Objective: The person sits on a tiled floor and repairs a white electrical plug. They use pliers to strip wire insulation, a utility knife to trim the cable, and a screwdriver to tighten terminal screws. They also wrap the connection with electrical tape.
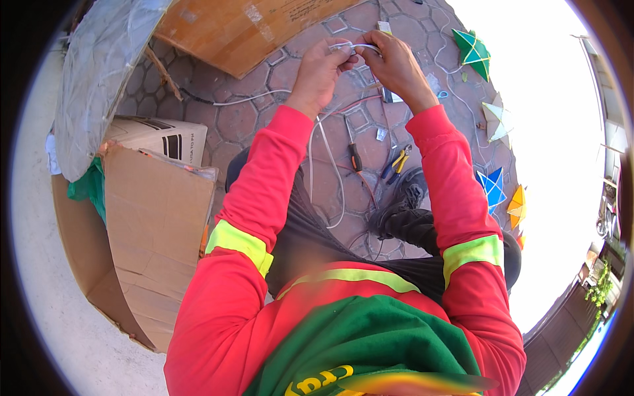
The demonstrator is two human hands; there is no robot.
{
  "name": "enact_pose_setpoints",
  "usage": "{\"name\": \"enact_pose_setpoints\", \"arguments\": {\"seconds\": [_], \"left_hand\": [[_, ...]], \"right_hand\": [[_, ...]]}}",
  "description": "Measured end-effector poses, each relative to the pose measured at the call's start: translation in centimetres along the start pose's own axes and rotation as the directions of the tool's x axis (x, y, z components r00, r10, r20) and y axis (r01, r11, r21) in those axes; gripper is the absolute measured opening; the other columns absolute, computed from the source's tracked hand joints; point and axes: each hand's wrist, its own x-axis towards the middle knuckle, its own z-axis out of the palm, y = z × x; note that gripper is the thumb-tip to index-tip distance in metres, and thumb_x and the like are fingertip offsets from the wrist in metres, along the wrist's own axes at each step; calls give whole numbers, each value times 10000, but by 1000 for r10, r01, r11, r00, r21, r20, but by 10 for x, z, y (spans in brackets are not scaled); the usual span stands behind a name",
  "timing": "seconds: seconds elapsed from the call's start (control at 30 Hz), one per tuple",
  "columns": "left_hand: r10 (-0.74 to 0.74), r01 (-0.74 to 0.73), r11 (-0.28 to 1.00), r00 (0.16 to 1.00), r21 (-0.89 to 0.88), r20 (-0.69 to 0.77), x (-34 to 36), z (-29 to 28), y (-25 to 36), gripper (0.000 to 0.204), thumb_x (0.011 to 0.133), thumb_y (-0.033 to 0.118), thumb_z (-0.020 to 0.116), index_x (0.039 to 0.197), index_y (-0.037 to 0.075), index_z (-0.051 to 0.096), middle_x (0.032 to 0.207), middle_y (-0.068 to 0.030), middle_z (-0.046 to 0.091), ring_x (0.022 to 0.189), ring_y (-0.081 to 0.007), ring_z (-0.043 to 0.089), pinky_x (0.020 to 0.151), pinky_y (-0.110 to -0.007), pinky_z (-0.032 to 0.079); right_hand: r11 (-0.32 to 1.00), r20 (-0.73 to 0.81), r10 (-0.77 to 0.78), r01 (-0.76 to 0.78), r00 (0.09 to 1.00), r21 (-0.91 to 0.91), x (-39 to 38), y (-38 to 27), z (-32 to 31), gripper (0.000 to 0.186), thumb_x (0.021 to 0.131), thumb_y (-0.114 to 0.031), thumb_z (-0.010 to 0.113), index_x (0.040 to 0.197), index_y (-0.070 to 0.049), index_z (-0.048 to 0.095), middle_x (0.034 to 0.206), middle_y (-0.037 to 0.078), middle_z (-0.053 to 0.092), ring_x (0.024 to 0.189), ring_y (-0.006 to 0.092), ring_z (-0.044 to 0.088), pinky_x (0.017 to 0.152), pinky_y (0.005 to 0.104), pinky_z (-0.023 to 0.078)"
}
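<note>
Cable (365, 47) in hands (318, 71), black-lettered carton (145, 137) leftward

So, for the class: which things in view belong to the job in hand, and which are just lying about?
Belongs, or probably does:
white cable, held by the left fingers and right fingers
screwdriver, likely
pliers, likely

Seemingly just lying about:
open cardboard box
stick
star ornaments, though any link to the cable is unclear

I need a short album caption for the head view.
Left hand and right hand hold white cable over paving where pliers and screwdriver lie.
</note>
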Motion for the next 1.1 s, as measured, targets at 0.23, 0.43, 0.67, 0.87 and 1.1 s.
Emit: {"name": "enact_pose_setpoints", "arguments": {"seconds": [0.23, 0.43, 0.67, 0.87, 1.1], "left_hand": [[118, -100, 971, 991, 215, -69, -2, 5, -6, 288, 892, 60, 704, 1145, 5, 577, 949, -50, 633, 826, -116, 607, 798, -265, 515], [177, -164, 954, 984, 249, -32, -2, 6, -3, 246, 903, 70, 693, 1123, 20, 596, 919, -30, 636, 831, -91, 596, 785, -240, 500], [164, -145, 947, 985, 286, -45, 0, 6, -4, 259, 902, 73, 690, 1136, 23, 593, 946, -27, 631, 835, -86, 582, 793, -228, 488], [171, -150, 939, 985, 308, -40, -1, 9, -3, 276, 887, 80, 702, 1135, 21, 596, 926, -23, 624, 826, -83, 573, 776, -228, 483], [188, -179, 919, 982, 351, 7, -3, 8, -6, 255, 889, 84, 703, 1116, 29, 601, 907, -13, 621, 824, -74, 565, 774, -224, 472]], "right_hand": [[981, 176, 145, -118, 974, -155, 3, -19, -8, 269, 923, -258, 646, 1009, -7, 696, 792, 125, 688, 685, 209, 666, 675, 348, 524], [833, 302, 428, -501, 852, 233, 1, -20, -5, 317, 920, -313, 662, 992, -7, 705, 748, 84, 672, 627, 131, 619, 604, 302, 495], [984, -78, -134, 123, 988, -129, -10, -8, 5, 219, 926, -205, 661, 1019, -8, 679, 744, 110, 683, 662, 201, 699, 653, 326, 539], [949, -152, -242, 201, 958, -241, -11, -4, 10, 130, 909, -121, 642, 994, -27, 673, 832, 141, 717, 739, 312, 705, 692, 377, 555], [983, 33, 131, -125, 991, -133, -6, -8, 2, 185, 893, -191, 677, 951, -16, 685, 816, 148, 709, 699, 275, 689, 659, 368, 535]]}}
